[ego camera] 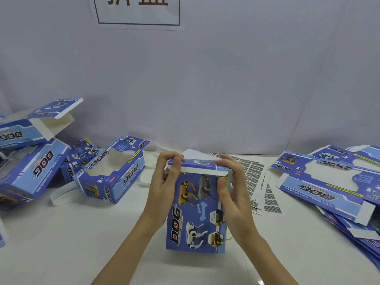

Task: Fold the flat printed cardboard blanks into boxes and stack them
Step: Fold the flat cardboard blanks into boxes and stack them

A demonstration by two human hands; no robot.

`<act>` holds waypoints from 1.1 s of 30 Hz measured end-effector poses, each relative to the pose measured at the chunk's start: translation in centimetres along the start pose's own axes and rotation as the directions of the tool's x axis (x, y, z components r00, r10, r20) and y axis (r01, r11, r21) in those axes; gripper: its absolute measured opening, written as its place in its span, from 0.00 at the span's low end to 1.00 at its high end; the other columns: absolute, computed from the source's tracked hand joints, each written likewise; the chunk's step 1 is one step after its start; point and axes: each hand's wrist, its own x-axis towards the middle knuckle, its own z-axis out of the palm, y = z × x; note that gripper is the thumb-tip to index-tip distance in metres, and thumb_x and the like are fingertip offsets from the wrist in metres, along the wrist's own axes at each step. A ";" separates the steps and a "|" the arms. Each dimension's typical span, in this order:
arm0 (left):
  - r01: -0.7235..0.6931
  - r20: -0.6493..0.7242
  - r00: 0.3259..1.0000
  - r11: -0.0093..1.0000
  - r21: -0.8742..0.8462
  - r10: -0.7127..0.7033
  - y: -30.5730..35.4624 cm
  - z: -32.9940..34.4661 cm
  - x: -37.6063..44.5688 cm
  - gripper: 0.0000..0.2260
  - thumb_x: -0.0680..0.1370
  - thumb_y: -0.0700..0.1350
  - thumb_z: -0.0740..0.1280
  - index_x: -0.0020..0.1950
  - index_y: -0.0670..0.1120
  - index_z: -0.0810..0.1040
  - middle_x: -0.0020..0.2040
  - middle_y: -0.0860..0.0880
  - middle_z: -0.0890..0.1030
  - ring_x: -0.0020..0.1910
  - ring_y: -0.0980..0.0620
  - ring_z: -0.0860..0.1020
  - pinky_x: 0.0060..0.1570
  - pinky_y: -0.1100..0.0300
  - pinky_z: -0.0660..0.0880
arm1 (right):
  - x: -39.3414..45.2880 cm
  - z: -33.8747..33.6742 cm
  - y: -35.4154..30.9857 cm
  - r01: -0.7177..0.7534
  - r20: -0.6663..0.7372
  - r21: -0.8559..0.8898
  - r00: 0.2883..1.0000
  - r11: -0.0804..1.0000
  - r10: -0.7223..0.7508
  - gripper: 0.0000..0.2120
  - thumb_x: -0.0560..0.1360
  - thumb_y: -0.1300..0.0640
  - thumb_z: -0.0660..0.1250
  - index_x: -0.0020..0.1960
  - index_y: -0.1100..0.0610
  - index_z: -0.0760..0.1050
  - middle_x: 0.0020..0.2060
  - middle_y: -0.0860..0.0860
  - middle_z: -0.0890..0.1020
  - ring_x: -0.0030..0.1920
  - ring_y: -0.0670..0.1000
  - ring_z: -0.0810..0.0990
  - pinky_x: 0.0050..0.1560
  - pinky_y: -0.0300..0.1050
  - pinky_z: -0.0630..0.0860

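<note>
A blue printed "DOG" box (195, 214) stands upright on the white table, at centre, its printed face toward me. My left hand (164, 182) grips its upper left corner, fingers curled over the top flap. My right hand (232, 188) holds the upper right corner, fingers on the top flap and thumb on the front face. Flat printed blanks (329, 182) lie in a pile at the right. Folded boxes (111, 171) lie at the left, one with a window cut-out, another (30, 126) with its flap open.
Sheets of small printed labels (255, 177) lie behind the box toward the right. White plastic strips (61, 196) rest on the table (82, 233) near the folded boxes. A grey wall with a paper sign (137, 11) stands behind.
</note>
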 end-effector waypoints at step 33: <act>0.356 -0.037 0.932 0.929 -0.105 -0.361 -1.9 -2.7 1.3 0.20 0.76 0.62 0.71 0.65 0.57 0.81 0.57 0.47 0.87 0.53 0.45 0.87 0.44 0.53 0.84 | 0.2 -0.2 2.9 -0.458 0.211 0.085 0.876 0.885 0.433 0.30 0.80 0.45 0.71 0.78 0.36 0.63 0.63 0.47 0.85 0.61 0.58 0.86 0.54 0.59 0.85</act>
